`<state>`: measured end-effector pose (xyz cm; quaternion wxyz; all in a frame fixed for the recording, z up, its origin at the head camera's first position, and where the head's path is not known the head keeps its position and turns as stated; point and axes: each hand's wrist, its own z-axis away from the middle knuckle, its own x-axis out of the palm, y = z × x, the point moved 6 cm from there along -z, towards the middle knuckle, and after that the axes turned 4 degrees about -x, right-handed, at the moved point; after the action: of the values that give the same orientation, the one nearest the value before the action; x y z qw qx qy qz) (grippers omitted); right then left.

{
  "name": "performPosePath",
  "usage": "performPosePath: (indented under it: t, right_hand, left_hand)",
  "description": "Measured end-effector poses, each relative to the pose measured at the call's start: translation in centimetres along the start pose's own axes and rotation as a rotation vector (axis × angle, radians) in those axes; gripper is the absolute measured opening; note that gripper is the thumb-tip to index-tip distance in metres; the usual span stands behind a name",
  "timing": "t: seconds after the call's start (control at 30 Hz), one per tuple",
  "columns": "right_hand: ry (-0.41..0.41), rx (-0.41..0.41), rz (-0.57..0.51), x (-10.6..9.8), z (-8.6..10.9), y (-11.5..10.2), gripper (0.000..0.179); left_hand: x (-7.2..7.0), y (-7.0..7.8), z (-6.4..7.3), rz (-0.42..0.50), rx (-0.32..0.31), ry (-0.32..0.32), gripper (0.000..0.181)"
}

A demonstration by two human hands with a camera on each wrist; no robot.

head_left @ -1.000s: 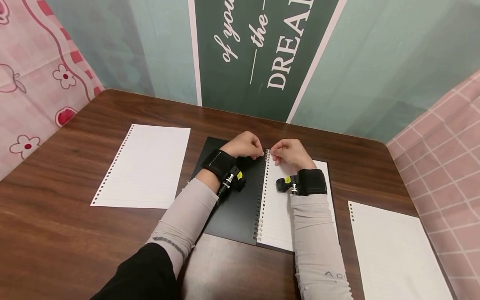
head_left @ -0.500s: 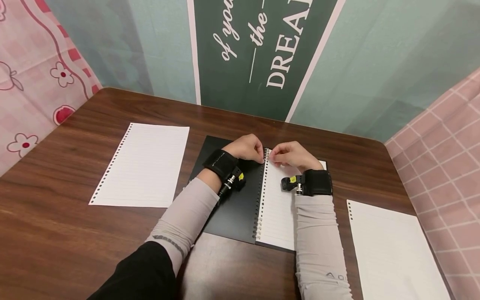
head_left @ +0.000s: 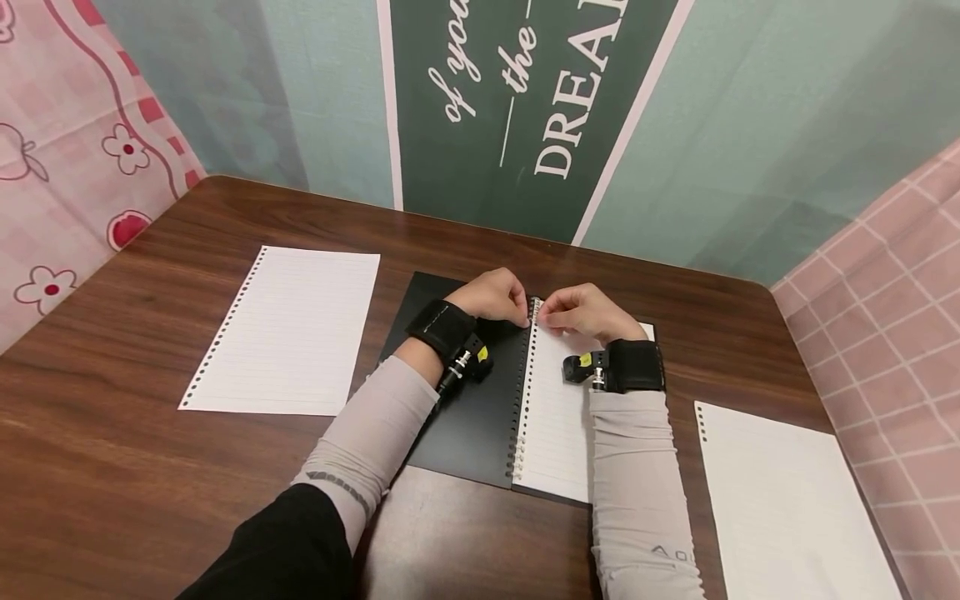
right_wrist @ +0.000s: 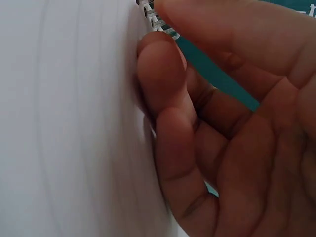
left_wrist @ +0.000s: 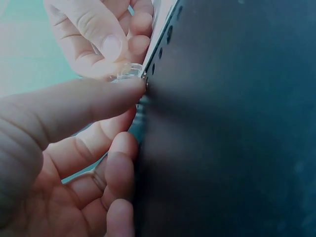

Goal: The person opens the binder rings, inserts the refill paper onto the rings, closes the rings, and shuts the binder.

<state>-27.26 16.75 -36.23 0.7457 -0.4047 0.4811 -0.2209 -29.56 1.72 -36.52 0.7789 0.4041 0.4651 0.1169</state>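
A loose-leaf ring-binder notebook lies spread on the table, its black cover [head_left: 465, 425] at left and lined white sheets [head_left: 555, 442] at right. Clear binding rings [head_left: 518, 454] run down the middle. Near the top of that spine my left hand [head_left: 491, 296] pinches the rings between thumb and index finger, against the cover's punched edge. Facing it, my right hand [head_left: 588, 311] pinches the same clear rings [left_wrist: 130, 70] from the page side. In the right wrist view, part of the rings [right_wrist: 158, 22] shows beyond the fingertips; the exact grip points are hidden.
A loose punched sheet [head_left: 288, 333] lies to the left of the notebook. Another punched sheet [head_left: 787, 500] lies at the right edge of the wooden table [head_left: 142, 333]. Behind stands a green cloth backdrop [head_left: 322, 108] with lettering.
Over the first half second both hands shifted slightly toward the front along the spine, and the right wrist swung a little outward. Since then they have barely moved.
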Motion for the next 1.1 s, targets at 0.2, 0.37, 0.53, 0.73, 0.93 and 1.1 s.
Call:
performPosePath:
  t: [0.2, 0.37, 0.53, 0.73, 0.93, 1.1]
  right_hand:
    - [-0.006, 0.014, 0.007, 0.04, -0.11, 0.26, 0.014]
    - [0.025, 0.069, -0.017, 0.03, -0.28, 0.5, 0.016]
    - [0.121, 0.115, -0.095, 0.06, -0.39, 0.17, 0.02]
    - [0.185, 0.117, 0.029, 0.13, -0.66, -0.34, 0.025]
    - [0.184, 0.142, 0.061, 0.19, -0.77, -0.37, 0.02]
    - [0.18, 0.152, 0.078, 0.19, -0.8, -0.43, 0.02]
  left_hand:
    - [0.02, -0.03, 0.06, 0.002, 0.001, 0.0, 0.008]
    - [0.05, 0.05, 0.12, -0.007, 0.015, -0.008, 0.009]
    - [-0.02, 0.2, 0.31, 0.011, 0.015, -0.011, 0.021]
    - [-0.01, 0.2, 0.22, 0.023, 0.0, 0.013, 0.038]
    - [0.02, 0.1, 0.04, 0.013, -0.029, 0.042, 0.037]
    - [0.06, 0.17, 0.07, 0.006, -0.042, 0.048, 0.034]
